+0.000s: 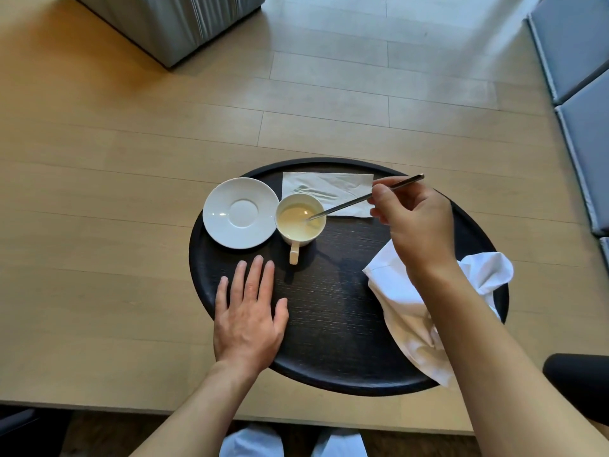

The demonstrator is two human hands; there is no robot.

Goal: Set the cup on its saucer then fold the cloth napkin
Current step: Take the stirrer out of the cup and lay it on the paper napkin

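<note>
A white cup [298,232] holding pale liquid stands on the round black tray [333,324], its handle pointing toward me. An empty white saucer [240,213] sits just left of the cup, touching or nearly touching it. My right hand [415,222] pinches a thin metal spoon [359,199] whose tip dips into the cup. A crumpled white cloth napkin [408,311] lies on the tray's right side, partly under my right forearm. My left hand [248,318] rests flat on the tray's left part, fingers spread, holding nothing.
A flat white paper napkin [326,188] lies at the tray's far edge behind the cup. The tray sits on a light wooden table [115,225]. Grey cushions [580,94] are at the right, a grey upholstered block [184,24] at the far left.
</note>
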